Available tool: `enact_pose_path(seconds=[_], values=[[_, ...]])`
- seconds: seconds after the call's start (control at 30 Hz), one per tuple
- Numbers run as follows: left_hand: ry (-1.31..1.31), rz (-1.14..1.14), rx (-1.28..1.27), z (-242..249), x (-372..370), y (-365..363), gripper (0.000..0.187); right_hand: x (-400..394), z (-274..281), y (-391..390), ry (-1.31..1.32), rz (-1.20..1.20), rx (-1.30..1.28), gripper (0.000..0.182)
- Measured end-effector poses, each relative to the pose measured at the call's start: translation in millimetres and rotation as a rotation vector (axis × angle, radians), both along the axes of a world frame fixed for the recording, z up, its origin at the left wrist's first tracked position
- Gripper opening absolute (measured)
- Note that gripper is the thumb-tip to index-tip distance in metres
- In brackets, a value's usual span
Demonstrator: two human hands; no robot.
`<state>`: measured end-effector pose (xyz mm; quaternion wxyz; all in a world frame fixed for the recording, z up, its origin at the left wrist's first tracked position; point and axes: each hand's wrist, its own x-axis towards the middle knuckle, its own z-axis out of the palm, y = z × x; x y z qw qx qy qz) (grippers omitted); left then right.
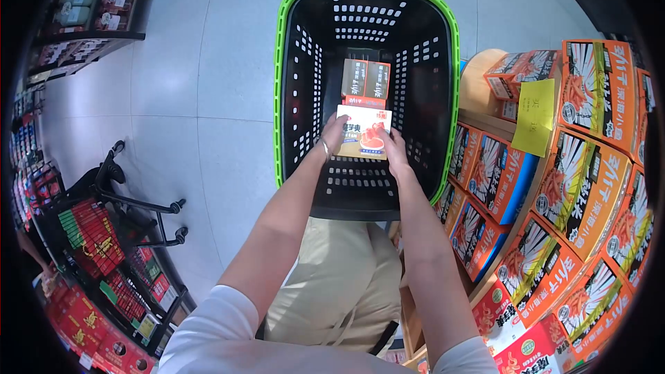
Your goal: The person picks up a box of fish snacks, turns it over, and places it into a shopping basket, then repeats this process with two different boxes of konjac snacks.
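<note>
Both my hands grip one white and tan snack box (364, 140) with red pictures, inside a black shopping basket (305, 166) with a bright green rim. My left hand (333, 134) is closed on its left side, the thumb on its top face. On the right side my right hand (395, 151) holds it the same way. Just beyond it in the basket lie dark brown and orange snack boxes (366, 78), partly overlapped by the held box in this view.
Shelves with stacked orange snack boxes (582, 187) and a yellow price tag (533, 118) stand close on the right. A black wheeled cart (131, 201) is at the left, near shelves of red packages (90, 318). Grey floor tiles (235, 62) lie around the basket.
</note>
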<state>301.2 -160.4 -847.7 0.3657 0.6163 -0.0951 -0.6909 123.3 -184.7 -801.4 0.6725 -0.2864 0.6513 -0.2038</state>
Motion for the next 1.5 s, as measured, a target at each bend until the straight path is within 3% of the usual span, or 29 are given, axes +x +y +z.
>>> enact_pose_path(seconds=[0.13, 0.2, 0.33, 0.37, 0.43, 0.5, 0.6, 0.63, 0.73, 0.8, 0.87, 0.9, 0.93, 1.0, 1.07, 1.13, 1.2, 1.27, 1.33, 1.5], values=[[-0.055, -0.085, 0.069, 11, 8, 22, 0.054, -7, 2, 9, 0.0, 0.118, 0.082, 0.061], [0.099, -0.036, 0.097, -4, 8, 36, 0.062, -7, 2, 18, -0.039, 0.076, 0.089, 0.069], [0.138, 0.008, 0.247, 43, 4, 24, 0.067, -4, 9, 21, 0.069, 0.187, 0.023, 0.073], [0.01, -0.088, 0.27, 60, 6, 19, 0.061, -3, 0, 22, 0.174, 0.277, 0.035, 0.073], [-0.03, -0.148, 0.28, 5, 10, 30, 0.059, -5, -6, 19, 0.256, 0.44, 0.053, 0.071], [-0.043, -0.147, 0.242, -57, 5, 52, 0.048, -2, -3, 22, 0.282, 0.45, 0.122, 0.072], [-0.261, -0.27, 0.194, -98, -5, 70, 0.052, 0, -7, 29, 0.328, 0.466, 0.162, 0.074], [-0.236, -0.197, 0.215, -100, -10, 73, 0.055, 0, -13, 28, 0.302, 0.423, 0.182, 0.073], [-0.383, -0.164, 0.28, -29, -15, 51, 0.053, 0, -34, 27, 0.286, 0.37, 0.198, 0.069], [-0.313, -0.221, 0.261, -62, -12, 57, 0.052, 0, -39, 26, 0.297, 0.358, 0.191, 0.065], [-0.244, -0.275, 0.238, -54, -11, 52, 0.051, 7, -21, 19, 0.676, 0.579, 0.143, 0.057], [-0.272, -0.257, 0.278, -47, -14, 54, 0.05, 6, -24, 24, 0.682, 0.568, 0.053, 0.045], [-0.299, -0.238, 0.318, -31, -16, 52, 0.049, 3, -34, 30, 0.683, 0.567, 0.055, 0.045], [-0.306, -0.294, 0.333, -14, -16, 52, 0.047, -4, -47, 39, 0.395, 0.52, 0.105, 0.038], [-0.295, -0.27, 0.334, 5, -17, 49, 0.046, -4, -39, 47, 0.447, 0.518, 0.095, 0.036], [-0.341, -0.419, 0.372, 23, -16, 46, 0.044, -3, -22, 51, 0.438, 0.549, 0.046, 0.035], [-0.342, -0.429, 0.33, 43, -17, 50, 0.043, 0, 3, 58, 0.449, 0.461, -0.009, 0.03], [-0.485, -0.642, 0.04, 65, -20, 54, 0.042, 2, 29, 61, 0.423, 0.446, 0.002, 0.026], [-0.461, -0.61, 0.082, 96, -27, 60, 0.042, 6, 55, 70, 0.436, 0.397, -0.045, 0.024], [-0.634, -0.622, -0.142, 201, -40, 83, 0.035, 6, 102, 104, 0.295, 0.149, -0.252, 0.018]])
